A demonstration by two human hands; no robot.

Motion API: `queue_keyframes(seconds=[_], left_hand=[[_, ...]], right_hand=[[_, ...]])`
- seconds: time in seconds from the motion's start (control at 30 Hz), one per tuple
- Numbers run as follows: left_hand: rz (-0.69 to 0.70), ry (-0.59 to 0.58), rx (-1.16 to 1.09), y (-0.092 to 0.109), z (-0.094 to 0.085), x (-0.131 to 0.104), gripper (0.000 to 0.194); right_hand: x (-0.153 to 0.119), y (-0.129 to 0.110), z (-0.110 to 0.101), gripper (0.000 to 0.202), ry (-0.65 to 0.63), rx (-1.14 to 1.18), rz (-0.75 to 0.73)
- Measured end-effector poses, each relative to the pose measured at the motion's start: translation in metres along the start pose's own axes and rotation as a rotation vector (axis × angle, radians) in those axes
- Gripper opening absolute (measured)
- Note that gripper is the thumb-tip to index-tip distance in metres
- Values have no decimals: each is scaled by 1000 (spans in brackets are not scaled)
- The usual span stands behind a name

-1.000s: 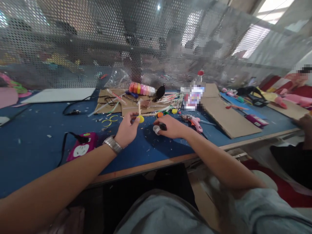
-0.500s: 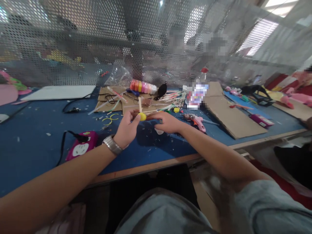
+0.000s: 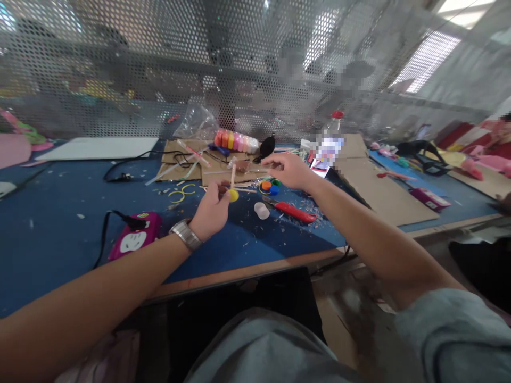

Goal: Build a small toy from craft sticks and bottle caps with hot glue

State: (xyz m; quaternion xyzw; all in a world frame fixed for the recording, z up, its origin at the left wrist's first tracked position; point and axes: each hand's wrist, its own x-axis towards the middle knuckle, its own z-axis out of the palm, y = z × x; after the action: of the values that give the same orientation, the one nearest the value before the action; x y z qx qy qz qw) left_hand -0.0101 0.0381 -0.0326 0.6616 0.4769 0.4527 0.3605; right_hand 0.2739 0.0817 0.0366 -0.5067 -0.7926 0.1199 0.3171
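Note:
My left hand [image 3: 211, 210], with a metal watch on the wrist, pinches a small yellow round cap [image 3: 233, 196]. A thin wooden stick [image 3: 233, 174] stands up beside the cap and seems joined to it; the join is too small to make out. My right hand [image 3: 286, 169] is raised over the back of the work area, fingers stretched to the left, with nothing visible in them. Below it lie an orange cap [image 3: 265, 185], a blue cap [image 3: 274, 189] and a red-handled cutter [image 3: 296, 211]. White discs [image 3: 261, 210] rest left of the cutter.
A purple power strip [image 3: 136, 235] with a black cable lies at left. Behind are cardboard [image 3: 171, 165], a row of coloured tubs [image 3: 236, 141], a phone [image 3: 326, 154] and a red-capped bottle [image 3: 334, 123]. More cardboard [image 3: 383, 191] covers the right. Perforated metal mesh backs the table.
My right hand has let go of the yellow cap piece and moved up and right. The cutter and coloured caps now show. My left hand keeps the cap almost in place.

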Motion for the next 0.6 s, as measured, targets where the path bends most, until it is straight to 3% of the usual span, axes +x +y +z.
queue_keyframes(seconds=[0.3,0.37,0.43,0.5,0.6], left_hand=[[1,-104,215,7,-1,-9,37],[-6,-118,268,10,-3,-9,39],[-15,-122,326,13,-4,-10,38],[-23,-118,386,16,-4,-10,38],[-24,-111,467,21,-4,-10,39]], right_hand=[[43,7,-32,51,189,-123,5],[45,5,-35,45,188,-149,2],[41,1,-35,33,74,-180,-21],[31,-6,-32,25,-131,-179,-72],[10,-17,-21,39,-414,-136,-203]])
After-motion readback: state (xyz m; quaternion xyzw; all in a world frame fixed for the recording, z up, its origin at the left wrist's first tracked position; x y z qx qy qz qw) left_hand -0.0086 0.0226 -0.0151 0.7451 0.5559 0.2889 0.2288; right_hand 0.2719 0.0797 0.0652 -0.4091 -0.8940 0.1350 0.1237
